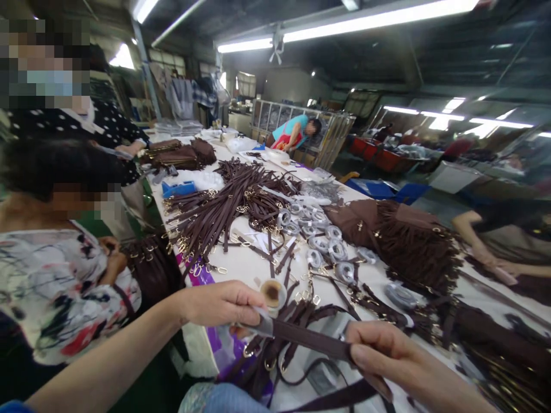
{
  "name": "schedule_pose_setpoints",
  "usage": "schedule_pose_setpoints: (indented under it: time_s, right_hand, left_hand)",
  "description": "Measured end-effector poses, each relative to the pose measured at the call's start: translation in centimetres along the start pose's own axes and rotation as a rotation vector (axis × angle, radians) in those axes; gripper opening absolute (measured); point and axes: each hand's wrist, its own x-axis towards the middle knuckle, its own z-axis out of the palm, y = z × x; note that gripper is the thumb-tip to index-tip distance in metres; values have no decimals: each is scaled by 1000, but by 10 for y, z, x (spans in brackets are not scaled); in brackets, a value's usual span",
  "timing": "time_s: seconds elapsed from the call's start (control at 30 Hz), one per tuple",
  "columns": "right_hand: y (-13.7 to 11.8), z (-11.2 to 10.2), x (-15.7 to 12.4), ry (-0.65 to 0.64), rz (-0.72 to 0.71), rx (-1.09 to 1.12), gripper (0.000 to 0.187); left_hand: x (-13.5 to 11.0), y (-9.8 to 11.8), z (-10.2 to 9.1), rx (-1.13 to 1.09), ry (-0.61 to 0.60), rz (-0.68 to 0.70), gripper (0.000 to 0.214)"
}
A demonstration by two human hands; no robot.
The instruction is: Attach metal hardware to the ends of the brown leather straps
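Note:
A dark brown strap (310, 341) is stretched between my two hands above the near part of the table. My left hand (215, 304) pinches its left end, where a piece of greyish clear plastic (263, 324) lies around or against the strap; I cannot tell which. My right hand (383, 350) grips the strap farther right, thumb on top, and a loose length hangs below that hand. Beneath lie more brown straps with gold clasps (270, 362). Just beyond my left hand stands a round container (272, 293) with brown stuff inside.
A big heap of brown straps (235, 195) covers the table's middle, beside several plastic-wrapped coils (318, 244). Brown fringed pieces (413, 246) are piled to the right. A person in a floral top (55, 292) sits close on my left. Another person's hands (486, 258) work at far right.

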Motion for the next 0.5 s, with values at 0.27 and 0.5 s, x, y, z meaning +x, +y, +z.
schedule_pose_setpoints:
  time_s: [0.27, 0.5]
  right_hand:
    - [-139, 0, 14, 258, 16, -767, 32]
    - [-119, 7, 44, -21, -92, -202, 31]
  left_hand:
    - [6, 48, -11, -119, -18, 83, 47]
    - [-25, 49, -33, -155, 271, 263, 47]
